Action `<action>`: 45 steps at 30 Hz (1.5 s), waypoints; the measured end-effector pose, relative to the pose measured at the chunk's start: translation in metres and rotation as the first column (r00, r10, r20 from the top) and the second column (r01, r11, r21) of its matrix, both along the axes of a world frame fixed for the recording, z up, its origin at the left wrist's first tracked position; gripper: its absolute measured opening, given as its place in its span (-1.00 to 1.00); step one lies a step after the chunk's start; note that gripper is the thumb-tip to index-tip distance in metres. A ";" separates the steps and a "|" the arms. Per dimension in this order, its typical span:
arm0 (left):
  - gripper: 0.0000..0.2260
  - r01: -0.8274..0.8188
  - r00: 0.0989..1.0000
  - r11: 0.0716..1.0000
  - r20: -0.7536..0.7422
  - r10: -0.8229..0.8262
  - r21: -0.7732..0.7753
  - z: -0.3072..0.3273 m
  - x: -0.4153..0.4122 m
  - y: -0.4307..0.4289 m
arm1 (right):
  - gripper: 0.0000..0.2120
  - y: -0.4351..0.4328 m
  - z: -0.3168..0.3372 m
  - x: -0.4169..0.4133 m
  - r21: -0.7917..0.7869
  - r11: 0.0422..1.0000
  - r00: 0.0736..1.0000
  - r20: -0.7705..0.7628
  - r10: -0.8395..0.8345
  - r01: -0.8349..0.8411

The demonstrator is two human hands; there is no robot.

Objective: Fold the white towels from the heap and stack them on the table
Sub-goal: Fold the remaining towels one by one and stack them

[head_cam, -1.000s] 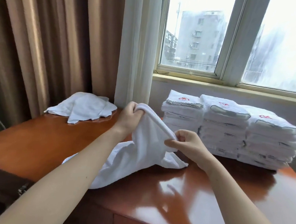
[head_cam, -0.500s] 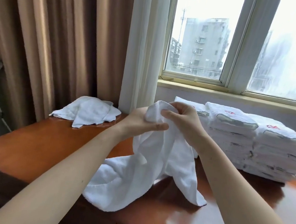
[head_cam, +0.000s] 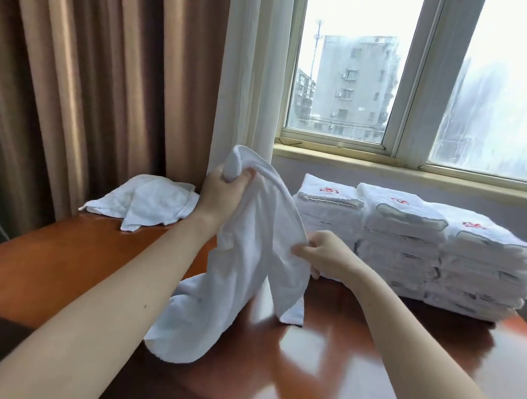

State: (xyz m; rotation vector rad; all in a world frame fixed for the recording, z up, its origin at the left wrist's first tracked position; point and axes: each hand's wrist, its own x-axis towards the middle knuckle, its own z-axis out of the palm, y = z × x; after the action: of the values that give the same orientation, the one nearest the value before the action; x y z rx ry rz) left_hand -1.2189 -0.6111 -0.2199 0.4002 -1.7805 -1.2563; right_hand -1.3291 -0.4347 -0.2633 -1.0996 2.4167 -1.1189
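White towel [head_cam: 251, 246] hangs limp, crumpled.

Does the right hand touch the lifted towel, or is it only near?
Touching. The head view shows the right hand pinching the edge of the towel; the left hand grips its top.

Nothing is reading as legible text. Red stitched marks [head_cam: 472, 225] are showing on the top towels of the three stacks [head_cam: 399, 244], just right of the right hand's [head_cam: 327, 253] grip on the towel [head_cam: 243, 261], too blurred to make out.
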 end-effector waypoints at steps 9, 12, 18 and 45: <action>-0.79 -0.139 0.977 0.975 0.135 0.163 -0.172 -0.027 0.011 -0.028 | -0.77 -0.007 0.036 0.009 -0.487 0.849 0.932 0.363 -0.015 0.204; -0.73 -0.212 0.966 0.947 0.093 0.240 -0.243 -0.016 0.016 -0.030 | -0.85 -0.010 0.051 0.010 -0.634 0.737 0.934 0.358 0.009 0.236; -0.73 -0.354 0.933 0.878 -0.057 0.355 -0.322 0.025 0.021 -0.024 | -0.85 -0.016 0.076 0.014 -0.781 0.612 0.992 0.084 -0.097 0.126; -0.86 0.325 0.880 0.942 0.336 -0.335 0.088 -0.021 0.007 0.010 | -0.28 -0.025 0.000 0.025 -0.223 0.974 0.999 0.002 -0.051 0.050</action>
State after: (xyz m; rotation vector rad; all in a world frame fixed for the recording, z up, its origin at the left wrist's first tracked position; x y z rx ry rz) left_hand -1.2119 -0.6010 -0.2411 0.3601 -2.2037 -1.5228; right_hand -1.3040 -0.4597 -0.2628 -1.1093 2.3781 -1.4352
